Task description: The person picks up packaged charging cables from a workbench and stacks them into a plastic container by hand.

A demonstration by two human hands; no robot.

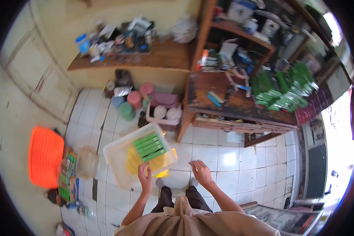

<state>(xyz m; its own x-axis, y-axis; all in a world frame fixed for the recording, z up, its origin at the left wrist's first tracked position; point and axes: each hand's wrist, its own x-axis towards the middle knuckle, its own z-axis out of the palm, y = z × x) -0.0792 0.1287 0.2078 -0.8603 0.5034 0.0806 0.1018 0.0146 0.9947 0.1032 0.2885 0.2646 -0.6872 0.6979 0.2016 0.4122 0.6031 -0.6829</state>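
Note:
A translucent white plastic tub point(116, 167) stands on the floor in front of me, with something yellow showing at its base. In it lies a row of several green packs point(148, 146), side by side. Over the tub's near side is my left hand point(145, 179), close below the packs, its fingers a little apart and nothing visible in them. My right hand point(201, 173) hangs above the tiles to the right of the tub. Its fingers are loosely bent and apart, and I see nothing in them.
More green packs point(281, 88) are stacked on a wooden desk point(240, 108) at right. Behind the tub stand a pink container point(165, 100) and round jars point(126, 111). An orange basket point(46, 157) and boxes point(69, 177) are at left. A glass case point(281, 220) is near me at right.

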